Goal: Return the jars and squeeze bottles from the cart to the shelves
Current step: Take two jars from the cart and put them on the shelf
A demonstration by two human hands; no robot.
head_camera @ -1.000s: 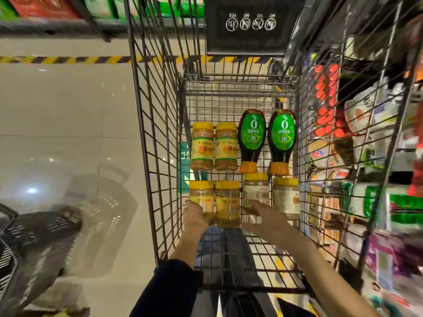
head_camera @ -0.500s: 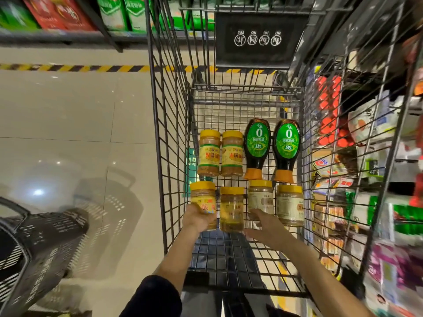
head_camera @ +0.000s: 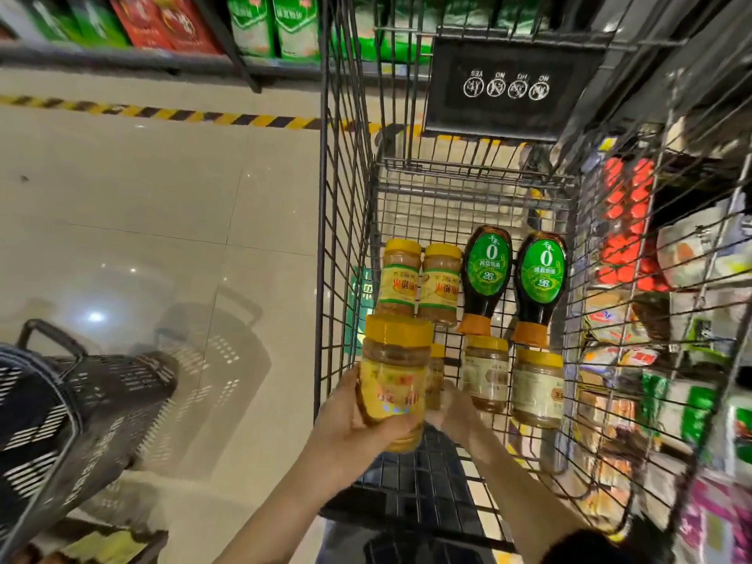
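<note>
Supermarket aisle (head_camera: 162, 217): left hand (head_camera: 354, 425) grips a yellow-lidded amber jar (head_camera: 392, 384) above cart (head_camera: 325, 197); right hand (head_camera: 453, 409)'s grip unclear.

Dark sleeve (head_camera: 586, 545) on the right arm, both forearms bare.

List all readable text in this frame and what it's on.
"YES", "NO", "NO", "NO", upside down: black sign on the cart.
"0", "26": green labels, left squeeze bottle and right squeeze bottle.
Red characters on the far jars: too blurred to read.
Held jar, near jars, shelf packages: print blurred, unreadable.
</note>
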